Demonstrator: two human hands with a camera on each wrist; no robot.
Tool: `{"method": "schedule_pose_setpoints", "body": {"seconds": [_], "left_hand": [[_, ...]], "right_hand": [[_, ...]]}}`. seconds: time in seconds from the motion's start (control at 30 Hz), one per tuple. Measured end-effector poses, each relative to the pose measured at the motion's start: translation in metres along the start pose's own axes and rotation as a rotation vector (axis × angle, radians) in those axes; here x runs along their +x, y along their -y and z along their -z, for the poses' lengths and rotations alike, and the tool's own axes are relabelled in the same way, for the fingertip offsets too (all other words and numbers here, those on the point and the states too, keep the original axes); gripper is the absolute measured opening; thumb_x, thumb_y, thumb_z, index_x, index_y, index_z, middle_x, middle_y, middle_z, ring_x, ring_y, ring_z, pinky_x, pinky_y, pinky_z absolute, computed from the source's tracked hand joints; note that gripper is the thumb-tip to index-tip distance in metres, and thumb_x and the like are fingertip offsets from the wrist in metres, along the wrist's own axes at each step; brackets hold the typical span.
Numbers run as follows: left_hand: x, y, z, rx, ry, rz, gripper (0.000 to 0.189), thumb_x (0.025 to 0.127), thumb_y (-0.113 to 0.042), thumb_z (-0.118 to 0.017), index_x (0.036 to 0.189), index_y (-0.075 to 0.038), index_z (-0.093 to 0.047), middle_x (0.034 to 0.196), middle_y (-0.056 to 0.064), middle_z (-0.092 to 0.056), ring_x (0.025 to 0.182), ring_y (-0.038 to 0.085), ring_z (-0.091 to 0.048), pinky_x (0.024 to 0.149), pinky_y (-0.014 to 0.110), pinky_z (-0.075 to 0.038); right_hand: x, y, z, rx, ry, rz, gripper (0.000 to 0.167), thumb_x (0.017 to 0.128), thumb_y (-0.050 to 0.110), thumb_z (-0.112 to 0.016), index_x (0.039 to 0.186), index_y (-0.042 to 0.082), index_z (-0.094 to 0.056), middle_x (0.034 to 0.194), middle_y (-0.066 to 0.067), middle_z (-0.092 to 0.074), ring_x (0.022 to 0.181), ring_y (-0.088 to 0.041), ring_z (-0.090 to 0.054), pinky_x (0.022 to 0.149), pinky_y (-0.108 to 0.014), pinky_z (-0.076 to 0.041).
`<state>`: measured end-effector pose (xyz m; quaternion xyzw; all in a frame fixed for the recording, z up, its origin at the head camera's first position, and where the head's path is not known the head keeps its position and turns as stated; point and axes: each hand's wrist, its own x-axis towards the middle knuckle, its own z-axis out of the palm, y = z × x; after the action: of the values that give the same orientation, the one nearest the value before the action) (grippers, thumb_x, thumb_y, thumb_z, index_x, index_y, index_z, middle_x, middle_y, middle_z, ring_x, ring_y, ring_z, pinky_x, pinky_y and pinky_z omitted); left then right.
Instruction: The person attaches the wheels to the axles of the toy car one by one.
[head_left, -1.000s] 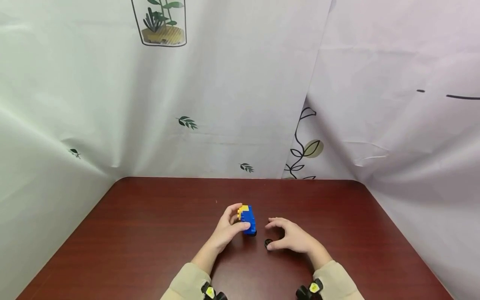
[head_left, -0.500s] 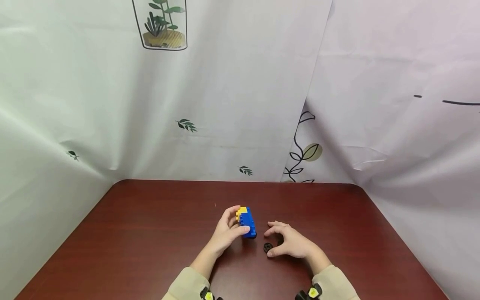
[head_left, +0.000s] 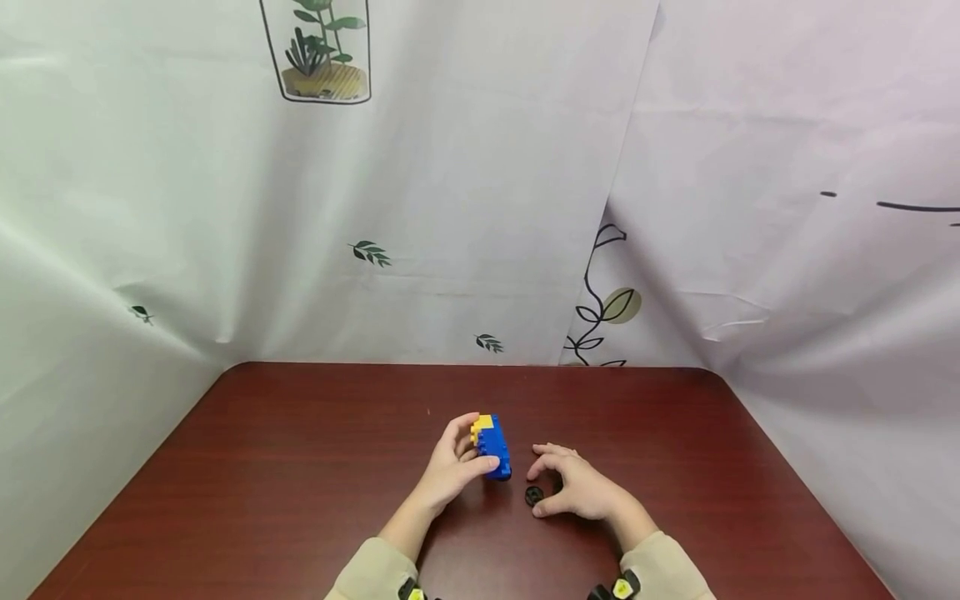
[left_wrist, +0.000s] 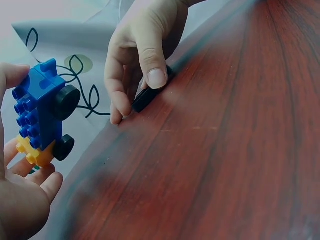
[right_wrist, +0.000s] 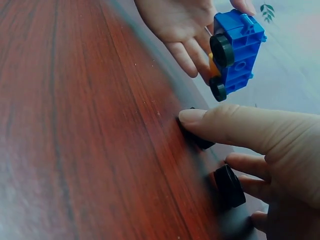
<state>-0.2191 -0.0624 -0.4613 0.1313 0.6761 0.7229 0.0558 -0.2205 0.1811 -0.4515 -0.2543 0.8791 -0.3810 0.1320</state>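
Observation:
My left hand (head_left: pixel 450 471) grips a toy car of blue and yellow building blocks (head_left: pixel 493 446), held tilted above the table between thumb and fingers. Two black wheels show on it in the left wrist view, the larger wheel (left_wrist: pixel 67 102) near the thumb end. My right hand (head_left: pixel 581 487) is low at the table, fingers bent and spread from the thumb. A loose black wheel (head_left: pixel 534 496) lies at the thumb tip, which touches it; a gap shows between wheel and index finger. Beside the other fingers, the right wrist view shows a second loose wheel (right_wrist: pixel 230 186).
The dark red wooden table (head_left: pixel 315 500) extends around both hands. Behind it and at its sides hangs a pale cloth (head_left: pixel 465 167) printed with leaves and a potted plant. Both wrists carry small black devices over beige sleeves (head_left: pixel 667 567).
The head view has tilted slightly, shifting everything a little. The loose wheel at my right thumb shows more of its face than a second ago. My left hand keeps its hold on the toy car.

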Motion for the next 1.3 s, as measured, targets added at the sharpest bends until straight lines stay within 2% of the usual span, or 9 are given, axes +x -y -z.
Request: {"method": "schedule_pose_setpoints", "body": {"seconds": [0.2, 0.57, 0.67, 0.83, 1.03, 1.2, 1.3], "left_hand": [[-0.0007, 0.0012, 0.0000, 0.010, 0.004, -0.004, 0.074, 0.083, -0.013, -0.072, 0.142, -0.005, -0.029, 0.139, 0.021, -0.043, 0.125, 0.033, -0.047, 0.106, 0.048, -0.039], [-0.0001, -0.0022, -0.0018, 0.043, 0.010, 0.003, 0.074, 0.083, -0.012, -0.072, 0.143, -0.005, -0.029, 0.140, 0.022, -0.043, 0.125, 0.035, -0.047, 0.106, 0.049, -0.037], [-0.0003, -0.0023, -0.0017, 0.052, 0.010, 0.002, 0.074, 0.083, -0.013, -0.072, 0.143, -0.005, -0.029, 0.140, 0.022, -0.043, 0.126, 0.035, -0.047, 0.106, 0.050, -0.037], [-0.0005, -0.0004, -0.0012, 0.069, 0.005, -0.008, 0.074, 0.083, -0.015, -0.072, 0.143, -0.006, -0.030, 0.141, 0.021, -0.042, 0.129, 0.035, -0.043, 0.108, 0.053, -0.033], [-0.0012, 0.0011, -0.0002, 0.098, -0.005, -0.016, 0.075, 0.082, -0.016, -0.073, 0.142, -0.003, -0.030, 0.141, 0.020, -0.043, 0.131, 0.035, -0.042, 0.110, 0.054, -0.030], [-0.0012, -0.0018, -0.0008, 0.071, -0.002, -0.014, 0.074, 0.082, -0.014, -0.073, 0.142, -0.004, -0.031, 0.140, 0.021, -0.044, 0.129, 0.034, -0.043, 0.109, 0.053, -0.032], [-0.0020, -0.0029, -0.0017, 0.064, 0.004, -0.010, 0.073, 0.082, -0.013, -0.072, 0.142, -0.004, -0.031, 0.139, 0.021, -0.045, 0.125, 0.033, -0.047, 0.107, 0.051, -0.037]], "right_hand": [[-0.0007, 0.0032, -0.0013, -0.023, -0.023, -0.032, 0.026, 0.071, 0.027, -0.080, 0.092, 0.023, -0.066, 0.143, -0.017, -0.043, 0.136, -0.043, -0.029, 0.102, -0.067, -0.026], [-0.0005, 0.0043, -0.0001, -0.036, -0.042, -0.017, 0.023, 0.074, 0.027, -0.077, 0.094, 0.022, -0.067, 0.141, -0.016, -0.046, 0.135, -0.042, -0.032, 0.103, -0.067, -0.027], [0.0000, 0.0037, 0.0004, -0.030, -0.059, -0.008, 0.021, 0.077, 0.028, -0.076, 0.095, 0.022, -0.066, 0.139, -0.016, -0.048, 0.134, -0.040, -0.036, 0.104, -0.064, -0.030], [0.0005, 0.0030, 0.0005, -0.010, -0.104, 0.010, 0.020, 0.078, 0.026, -0.075, 0.094, 0.020, -0.065, 0.135, -0.016, -0.052, 0.129, -0.038, -0.044, 0.101, -0.059, -0.037], [0.0012, 0.0026, -0.0018, -0.001, -0.163, 0.001, 0.022, 0.079, 0.028, -0.074, 0.097, 0.019, -0.065, 0.131, -0.013, -0.056, 0.125, -0.035, -0.049, 0.101, -0.057, -0.038], [0.0009, 0.0029, -0.0035, -0.012, -0.260, -0.009, 0.026, 0.080, 0.028, -0.074, 0.103, 0.018, -0.065, 0.124, -0.006, -0.062, 0.119, -0.027, -0.054, 0.099, -0.052, -0.042], [0.0005, 0.0038, -0.0034, -0.022, -0.294, -0.026, 0.028, 0.080, 0.029, -0.074, 0.105, 0.018, -0.065, 0.116, -0.001, -0.065, 0.110, -0.022, -0.058, 0.093, -0.044, -0.047]]}}
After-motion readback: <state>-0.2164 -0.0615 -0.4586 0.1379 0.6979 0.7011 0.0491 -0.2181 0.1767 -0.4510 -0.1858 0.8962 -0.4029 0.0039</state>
